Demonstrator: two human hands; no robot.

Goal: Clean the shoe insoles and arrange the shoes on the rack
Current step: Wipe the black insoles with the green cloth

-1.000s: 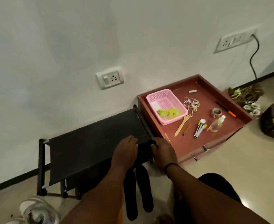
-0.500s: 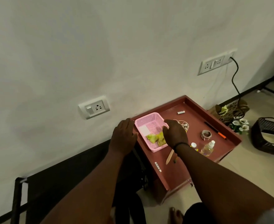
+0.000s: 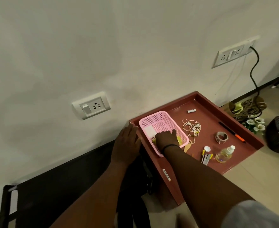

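Note:
My right hand (image 3: pixel 166 138) reaches into the pink mesh basket (image 3: pixel 160 120) and its fingers curl down onto a yellow-green cloth (image 3: pixel 179 139), which it mostly covers. My left hand (image 3: pixel 127 143) lies flat with straight fingers against the left rim of the red tray-topped box (image 3: pixel 206 112). The black shoe rack (image 3: pixel 53 186) stands along the wall at lower left. Black insoles (image 3: pixel 141 216) hang over its right end, partly hidden under my left arm.
On the red tray lie a coiled white cable (image 3: pixel 191 127), a tape roll (image 3: pixel 221 137), a clear bottle (image 3: pixel 224 154), a black-orange pen (image 3: pixel 232 133), a wooden fork (image 3: pixel 188 144) and small tools (image 3: pixel 206 156). A dark wicker basket (image 3: pixel 278 137) and flowers (image 3: pixel 255 124) are at right.
Both hands left the insoles on the rack. The right hand went into the pink basket onto the cloth and the left moved to the tray's rim. The view swung up and right.

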